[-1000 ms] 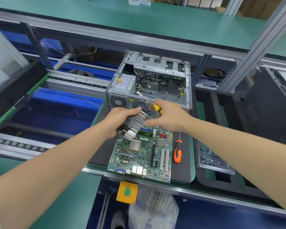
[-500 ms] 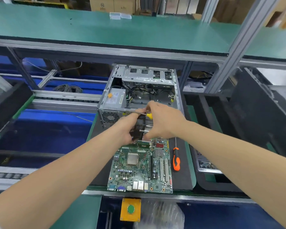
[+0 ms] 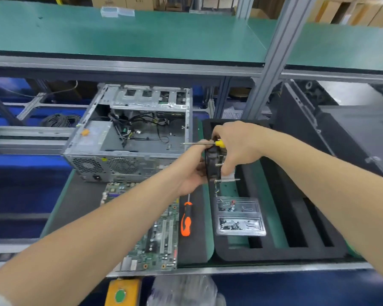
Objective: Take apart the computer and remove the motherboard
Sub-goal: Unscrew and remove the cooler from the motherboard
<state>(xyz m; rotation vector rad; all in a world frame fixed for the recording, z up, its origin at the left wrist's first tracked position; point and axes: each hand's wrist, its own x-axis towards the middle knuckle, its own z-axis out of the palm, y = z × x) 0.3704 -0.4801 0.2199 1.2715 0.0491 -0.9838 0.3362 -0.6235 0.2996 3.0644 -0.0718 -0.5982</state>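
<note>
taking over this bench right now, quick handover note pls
Left hand: grips the black fan-and-heatsink cooler, held up near the black slotted foam tray.
Right hand: holds the yellow-handled screwdriver and steadies the cooler.
Green motherboard: flat on the mat in front of the open grey metal case; orange-handled screwdriver beside it.
Done: board out, cooler off it.
Left: set the cooler down, probably in the foam tray.
</note>
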